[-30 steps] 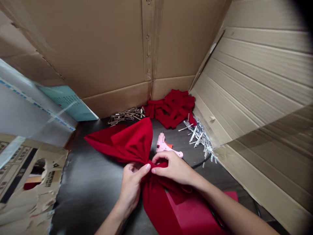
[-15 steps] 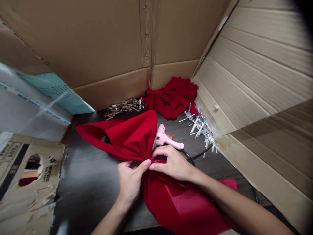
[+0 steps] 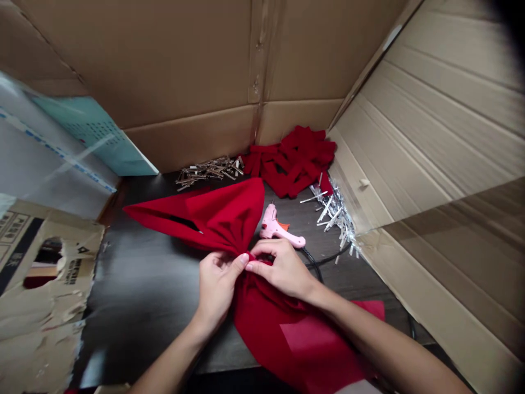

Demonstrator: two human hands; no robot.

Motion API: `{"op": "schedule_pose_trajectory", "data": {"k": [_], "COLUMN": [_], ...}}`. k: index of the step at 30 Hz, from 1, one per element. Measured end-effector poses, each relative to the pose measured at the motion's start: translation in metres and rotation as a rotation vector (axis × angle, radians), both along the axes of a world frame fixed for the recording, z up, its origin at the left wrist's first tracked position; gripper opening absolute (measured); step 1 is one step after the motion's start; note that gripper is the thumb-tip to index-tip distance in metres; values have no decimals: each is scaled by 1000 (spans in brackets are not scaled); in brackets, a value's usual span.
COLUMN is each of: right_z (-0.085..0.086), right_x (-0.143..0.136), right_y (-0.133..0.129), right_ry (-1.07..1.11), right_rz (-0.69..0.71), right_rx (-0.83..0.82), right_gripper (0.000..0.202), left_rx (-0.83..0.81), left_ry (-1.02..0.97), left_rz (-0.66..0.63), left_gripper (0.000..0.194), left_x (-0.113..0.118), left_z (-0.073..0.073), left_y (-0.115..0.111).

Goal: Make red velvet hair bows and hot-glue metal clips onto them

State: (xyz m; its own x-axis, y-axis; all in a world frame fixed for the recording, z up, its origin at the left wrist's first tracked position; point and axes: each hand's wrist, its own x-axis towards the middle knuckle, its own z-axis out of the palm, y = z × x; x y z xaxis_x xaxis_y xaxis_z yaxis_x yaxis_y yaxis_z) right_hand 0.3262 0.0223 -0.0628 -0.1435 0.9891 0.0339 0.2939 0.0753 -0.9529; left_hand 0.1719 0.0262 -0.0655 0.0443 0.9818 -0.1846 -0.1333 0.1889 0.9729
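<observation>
A large red fabric bow (image 3: pixel 221 213) lies across the middle, gathered tightly at its centre. My left hand (image 3: pixel 219 282) pinches that gathered centre from the left, thumb on top. From the right, my right hand (image 3: pixel 283 271) pinches the same spot, its thumb and fingertips close to the left thumb. One looped half of the bow spreads away from me; the other red part hangs toward me beneath my right forearm. What lies between the fingertips is mostly hidden. Just beyond my right hand rests a pink glue gun (image 3: pixel 279 227) with an orange trigger.
Red fabric strips (image 3: pixel 297 161) are heaped at the back. Gold clips (image 3: pixel 209 172) lie to their left, silver twist ties (image 3: pixel 336 213) to their right. Cardboard walls (image 3: pixel 184 65) enclose the dark table (image 3: pixel 156 284). A black cable (image 3: pixel 328 260) runs from the glue gun.
Both hands keep their pinch on the bow's centre. The bow's far loop has flattened slightly, and the whole view has shifted a little.
</observation>
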Motion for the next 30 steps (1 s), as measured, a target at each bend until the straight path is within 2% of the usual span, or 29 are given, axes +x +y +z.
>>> {"op": "schedule_pose_trajectory", "data": {"k": [2,7,12,15,18,21,26,30], "right_z": [-2,-7,-9,-8,-7,-7,-9,-8], "right_x": [2,6,9,8,6,6,8,2], "right_y": [3,7,8,8,7,6,3,-3], "right_ry": [72,276,246,174,135,147,244,169], "right_rz": [32,150,136,128,75,36,55,-21], "right_rx": [-91,-298,-261,-189,-141,-152,-172,-130], "right_gripper": [16,38,38,33,27,30,31,31], "left_rx": [-50,-204,-259,-218,-131,-59,3,20], "left_ry": [-89,-275,-357,-304,-119,22,45,54], "left_rz": [-19,-214,-250,-259,-228,-199,-214,-174], "left_gripper": [20,28,34,30,26,26,27,25], "left_x": [-1,-10,-14,-13,-10,-6,-4,2], "left_z": [1,9,12,10,7,4,4,6], "left_y": [2,6,7,6,4,2,-1,-5]}}
